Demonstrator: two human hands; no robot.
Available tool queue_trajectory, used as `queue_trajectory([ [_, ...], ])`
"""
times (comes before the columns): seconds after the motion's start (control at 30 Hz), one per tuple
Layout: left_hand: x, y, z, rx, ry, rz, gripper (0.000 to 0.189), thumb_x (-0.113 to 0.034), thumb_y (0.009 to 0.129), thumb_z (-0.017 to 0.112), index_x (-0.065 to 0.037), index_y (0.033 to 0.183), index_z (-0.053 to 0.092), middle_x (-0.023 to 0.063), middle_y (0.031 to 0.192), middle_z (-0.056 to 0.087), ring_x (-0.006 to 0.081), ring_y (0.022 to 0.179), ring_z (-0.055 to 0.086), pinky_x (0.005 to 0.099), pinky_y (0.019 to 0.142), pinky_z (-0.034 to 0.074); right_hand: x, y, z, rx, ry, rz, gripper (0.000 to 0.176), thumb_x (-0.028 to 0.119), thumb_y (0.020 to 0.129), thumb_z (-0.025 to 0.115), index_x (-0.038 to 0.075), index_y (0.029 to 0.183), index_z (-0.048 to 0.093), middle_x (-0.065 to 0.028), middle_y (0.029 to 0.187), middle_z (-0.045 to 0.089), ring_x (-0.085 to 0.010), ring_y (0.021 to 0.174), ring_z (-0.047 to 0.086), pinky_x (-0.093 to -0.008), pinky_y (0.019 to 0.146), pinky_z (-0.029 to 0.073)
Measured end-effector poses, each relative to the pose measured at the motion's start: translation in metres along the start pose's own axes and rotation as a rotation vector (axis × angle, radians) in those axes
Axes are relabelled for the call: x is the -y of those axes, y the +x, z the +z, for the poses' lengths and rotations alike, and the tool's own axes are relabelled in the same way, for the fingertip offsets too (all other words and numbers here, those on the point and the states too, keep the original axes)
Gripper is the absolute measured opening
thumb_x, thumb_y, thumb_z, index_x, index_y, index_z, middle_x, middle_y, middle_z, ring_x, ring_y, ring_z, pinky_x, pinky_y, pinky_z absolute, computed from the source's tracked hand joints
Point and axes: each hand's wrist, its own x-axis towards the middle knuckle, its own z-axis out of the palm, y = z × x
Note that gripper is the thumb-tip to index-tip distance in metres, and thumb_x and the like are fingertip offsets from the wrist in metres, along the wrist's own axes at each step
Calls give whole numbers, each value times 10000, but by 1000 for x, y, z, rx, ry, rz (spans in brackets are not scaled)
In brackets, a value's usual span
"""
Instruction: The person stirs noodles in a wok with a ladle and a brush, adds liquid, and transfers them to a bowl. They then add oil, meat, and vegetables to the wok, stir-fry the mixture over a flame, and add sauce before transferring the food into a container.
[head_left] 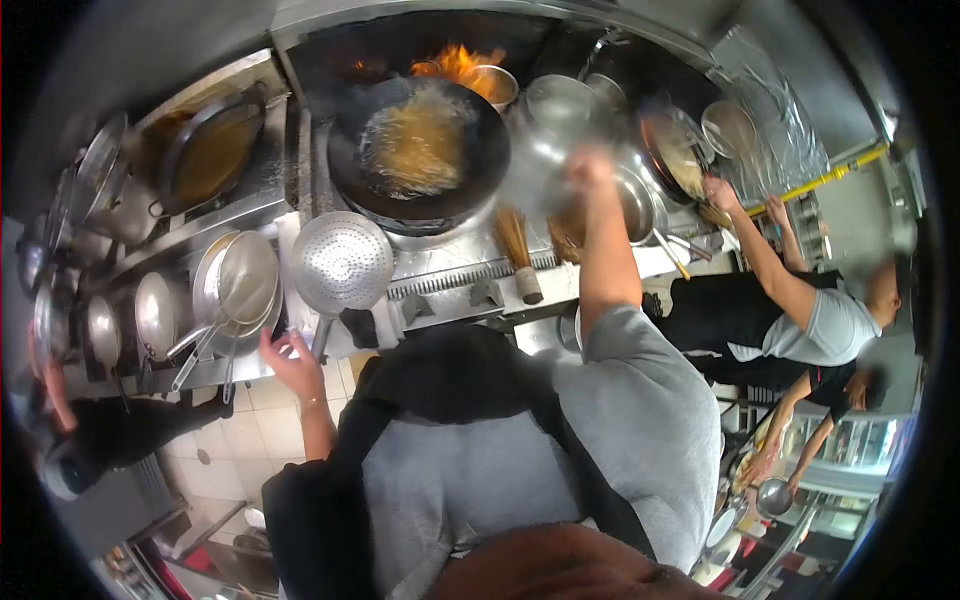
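My right hand [590, 170] is raised over the stove between the wok and the metal pots; it is smeared by motion, and what it holds, if anything, is unclear. Low at the counter's front edge, my left hand [290, 358] has its fingers apart and nothing in them. Close by are the handle of a perforated ladle [343, 262] and a stack of strainers [248, 280]. A large black wok [345, 160] holds bubbling golden liquid [420, 140]. In front of it, a bamboo brush [520, 255] leans at the stove's edge.
Flames [462, 65] rise behind the wok. A black pan [215, 150] of brown liquid stands at the left, a steel pot [560, 105] at the back. One co-worker [820, 320] tends a pan at the right; other people stand at far left and lower right.
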Motion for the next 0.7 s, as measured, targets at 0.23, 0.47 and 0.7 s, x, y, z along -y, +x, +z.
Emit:
queue_trajectory([
  [0.23, 23, 38, -30, -202, 7, -51, 551, -145, 1023, 654, 20, 1497, 429, 173, 1448, 553, 220, 1027, 604, 336, 803, 533, 97, 53, 127, 67, 579, 92, 167, 53, 945, 517, 37, 783, 555, -86, 796, 574, -217, 695, 584, -322, 606, 519],
  [0.47, 6, 51, -18, -104, -79, -123, 560, -97, 1017, 633, 31, 1510, 400, 179, 1456, 536, 232, 1033, 627, 359, 843, 561, 87, 69, 218, 66, -1024, -594, 83, 23, 914, 556, -49, 905, 595, -176, 926, 648, -285, 670, 629, -412, 539, 556],
  [0.7, 24, 45, -18, -57, -101, -138, 602, -139, 1012, 671, 0, 1527, 393, 167, 1461, 533, 157, 955, 591, 302, 810, 517, 6, -4, 138, -503, -1243, 62, 432, 234, 949, 669, -57, 1268, 654, -278, 1383, 609, -381, 1212, 663, -511, 874, 610],
])
